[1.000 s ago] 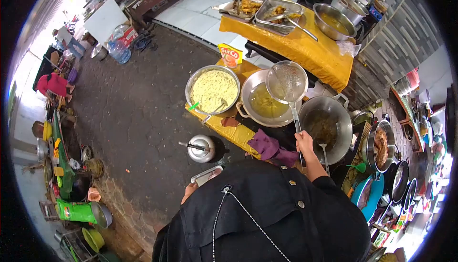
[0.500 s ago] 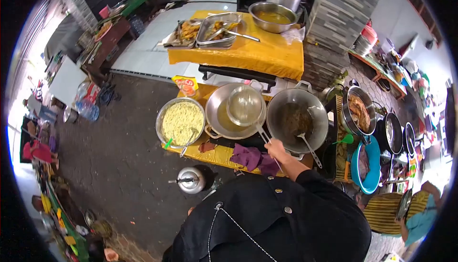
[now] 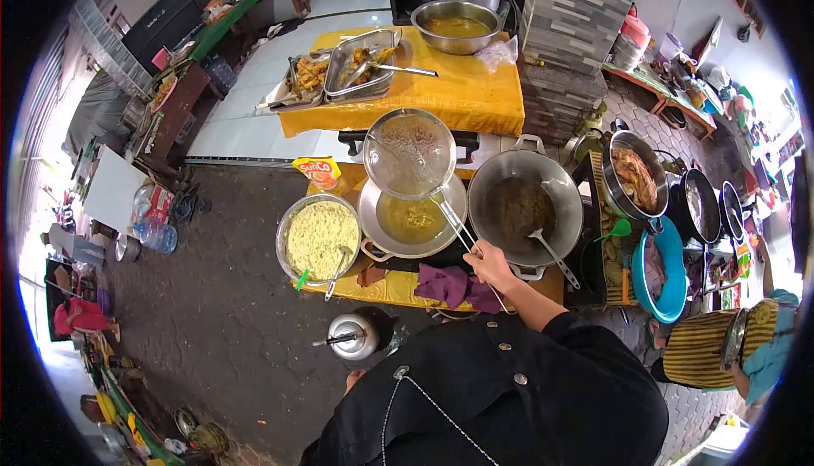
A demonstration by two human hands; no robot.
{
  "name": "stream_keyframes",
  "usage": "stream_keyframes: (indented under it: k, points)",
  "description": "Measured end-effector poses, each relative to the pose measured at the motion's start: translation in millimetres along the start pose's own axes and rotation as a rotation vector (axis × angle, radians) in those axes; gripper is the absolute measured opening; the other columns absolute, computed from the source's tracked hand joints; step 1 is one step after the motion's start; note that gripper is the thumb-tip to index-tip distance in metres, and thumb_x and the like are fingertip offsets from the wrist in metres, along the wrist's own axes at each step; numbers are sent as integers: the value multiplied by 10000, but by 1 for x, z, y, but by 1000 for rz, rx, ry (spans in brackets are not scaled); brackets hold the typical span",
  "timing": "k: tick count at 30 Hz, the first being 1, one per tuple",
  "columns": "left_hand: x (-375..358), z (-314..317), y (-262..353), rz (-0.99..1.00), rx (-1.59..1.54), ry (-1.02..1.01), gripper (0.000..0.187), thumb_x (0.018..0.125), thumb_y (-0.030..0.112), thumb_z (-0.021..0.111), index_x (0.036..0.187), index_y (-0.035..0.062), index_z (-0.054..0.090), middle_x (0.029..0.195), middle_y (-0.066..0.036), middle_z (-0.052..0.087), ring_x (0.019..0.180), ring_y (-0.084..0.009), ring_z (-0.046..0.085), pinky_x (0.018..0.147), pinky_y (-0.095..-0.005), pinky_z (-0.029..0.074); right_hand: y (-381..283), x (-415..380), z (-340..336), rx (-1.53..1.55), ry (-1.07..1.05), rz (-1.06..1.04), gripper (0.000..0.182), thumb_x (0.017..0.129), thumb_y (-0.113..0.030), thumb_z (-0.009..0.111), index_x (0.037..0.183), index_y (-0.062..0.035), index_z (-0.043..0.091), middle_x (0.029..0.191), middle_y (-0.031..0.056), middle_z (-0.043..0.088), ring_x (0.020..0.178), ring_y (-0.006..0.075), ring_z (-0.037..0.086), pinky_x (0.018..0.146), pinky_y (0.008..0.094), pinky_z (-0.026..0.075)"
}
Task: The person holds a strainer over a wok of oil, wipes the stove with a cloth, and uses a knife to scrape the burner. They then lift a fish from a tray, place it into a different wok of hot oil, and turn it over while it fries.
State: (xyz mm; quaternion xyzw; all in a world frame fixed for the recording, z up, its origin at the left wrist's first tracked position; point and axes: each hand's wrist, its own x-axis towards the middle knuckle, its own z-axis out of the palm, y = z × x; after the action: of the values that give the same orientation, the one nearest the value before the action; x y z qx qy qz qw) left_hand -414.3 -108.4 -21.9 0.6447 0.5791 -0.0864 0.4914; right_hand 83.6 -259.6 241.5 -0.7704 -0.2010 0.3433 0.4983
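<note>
My right hand (image 3: 489, 264) is closed round the long handle of a round wire strainer (image 3: 410, 154). The strainer hangs above the far part of a wide pan (image 3: 373, 218) that holds yellowish liquid with bits in it. Only a bit of my left hand (image 3: 354, 379) shows, low beside my black clothing, its fingers mostly hidden. Left of the pan stands a bowl of pale yellow shredded food (image 3: 322, 239) with a spoon in it. To the right, a wok (image 3: 480, 204) holds dark contents and a spatula (image 3: 555, 261).
A yellow-covered table (image 3: 475, 97) with trays of fried food and a bowl of yellow liquid (image 3: 458, 27) stands ahead. A kettle (image 3: 353, 338) sits low in front. A blue tub (image 3: 672, 296) and a person in teal (image 3: 767, 356) are at the right.
The strainer has risen off the pan and moved away from me, uncovering the liquid below. My right hand still grips its handle. The view has shifted slightly.
</note>
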Motion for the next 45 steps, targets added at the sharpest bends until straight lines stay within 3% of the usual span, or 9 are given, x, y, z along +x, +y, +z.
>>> stream_keyframes:
  k: [3,6,9,11,21,33,35,39,45]
  points:
    - [15,1,-2,1,27,-1,309,810,243,571,969,-20,607,861,-135,639,828,-197,594,741,-322,450,23,10,13,77,-51,68,212,800,-158,580,763,7,451,506,79,494,377,142,479,350,292,367]
    - [23,1,14,9,47,-14,308,810,244,569,968,-18,608,864,-136,639,831,-200,594,743,-323,450,55,17,24,-84,-90,149,226,787,-168,587,732,13,462,499,105,502,387,195,512,377,334,395]
    - [33,-1,28,17,63,-33,307,811,244,567,967,-17,609,866,-136,639,833,-204,594,744,-323,449,87,19,33,-116,-205,245,241,775,-170,580,685,24,469,487,91,507,365,180,505,354,307,396]
    - [39,-3,41,17,67,-43,307,811,245,566,967,-16,610,868,-136,639,835,-206,595,745,-324,449,88,11,34,-49,-131,258,235,770,-169,594,693,15,470,486,85,509,358,177,500,348,304,394]
    - [45,-12,59,26,79,-91,304,814,246,558,964,-12,614,877,-138,639,844,-217,596,750,-327,449,-16,5,17,46,-29,-81,236,793,-185,608,745,-23,444,520,62,491,395,116,470,352,278,366]
    - [33,-23,52,5,115,-119,301,817,248,550,960,-8,619,888,-139,639,856,-230,597,755,-330,448,68,3,40,-117,-136,268,245,758,-205,589,738,23,501,505,104,521,384,193,518,377,322,415]
    - [33,-24,50,5,121,-121,301,817,248,548,960,-7,619,890,-139,639,857,-232,597,756,-331,448,50,2,29,-128,-49,188,239,750,-217,602,723,2,509,524,114,540,425,204,545,425,328,438]
    - [26,-24,49,-2,106,-115,300,818,249,545,958,-5,621,893,-140,639,861,-236,598,758,-332,448,-2,0,12,36,-53,76,234,786,-202,593,758,-4,473,509,70,503,387,143,484,373,292,380]
    - [12,-24,56,-25,63,-82,299,819,250,541,957,-3,623,899,-141,639,867,-243,599,761,-333,448,-6,12,21,135,-63,-41,181,827,-136,569,778,-17,442,518,36,467,368,94,422,331,249,328]
